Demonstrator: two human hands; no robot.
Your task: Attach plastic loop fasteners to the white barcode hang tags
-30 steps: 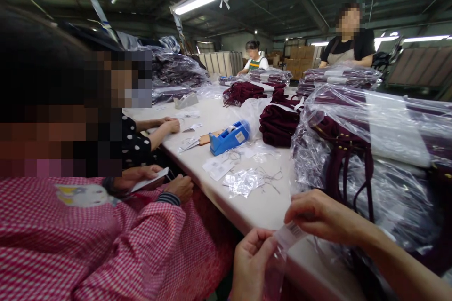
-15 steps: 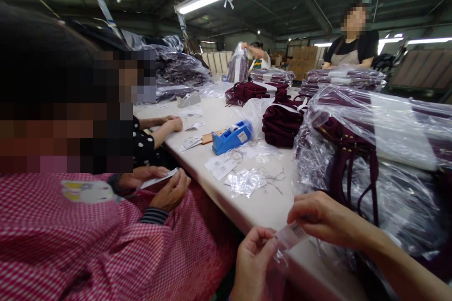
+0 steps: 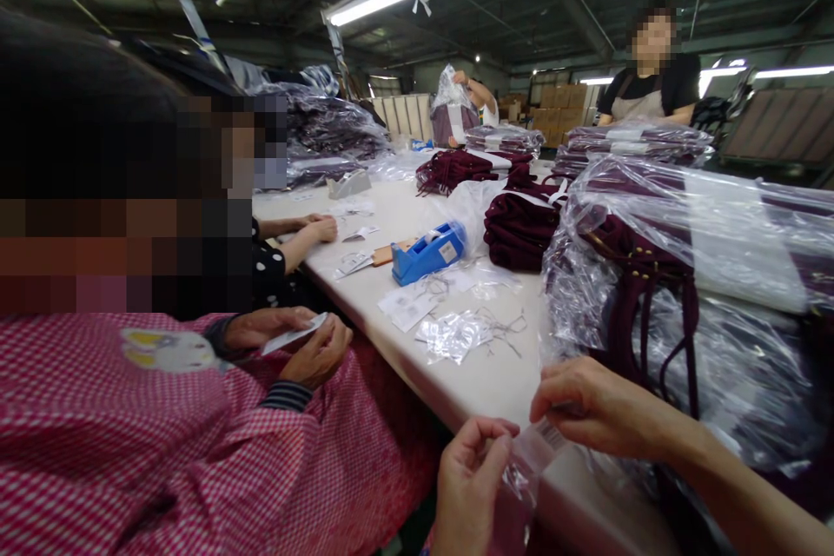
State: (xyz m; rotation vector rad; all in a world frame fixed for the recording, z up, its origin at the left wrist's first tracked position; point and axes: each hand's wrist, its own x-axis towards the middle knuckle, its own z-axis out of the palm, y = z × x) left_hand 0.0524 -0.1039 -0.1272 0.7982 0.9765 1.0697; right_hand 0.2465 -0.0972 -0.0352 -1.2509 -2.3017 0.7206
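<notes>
By the pale surface (image 3: 479, 387), the left hand (image 3: 470, 482) tightly pinches a clear plastic sleeve (image 3: 535, 449); the right hand (image 3: 590, 408) pinches its barcoded end.

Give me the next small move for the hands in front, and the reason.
Perhaps steady the left hand and gently smooth the printed label with the right hand: the hands are at its opposite ends, and clear plastic below looks crinkled.
</notes>
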